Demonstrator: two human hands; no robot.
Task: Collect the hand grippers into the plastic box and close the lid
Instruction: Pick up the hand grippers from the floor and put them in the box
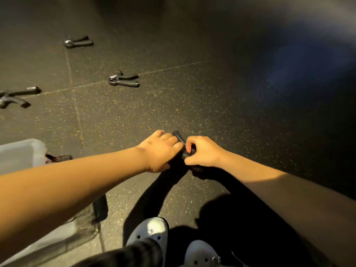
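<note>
A black hand gripper (180, 138) lies on the dark speckled floor in the middle of the view, mostly hidden by my hands. My left hand (160, 151) curls its fingers round it from the left. My right hand (202, 152) pinches it from the right. Three more black hand grippers lie on the floor: one far back left (78, 42), one in the middle left (123, 79), one at the left edge (15, 97). The translucent plastic box (21, 151) stands at the left, partly hidden behind my left forearm.
The clear lid (57, 237) lies on the floor under my left arm, with a dark latch (100, 209) beside it. My white shoes (152, 231) are at the bottom. Floor tile seams (76, 106) run across the rubber floor.
</note>
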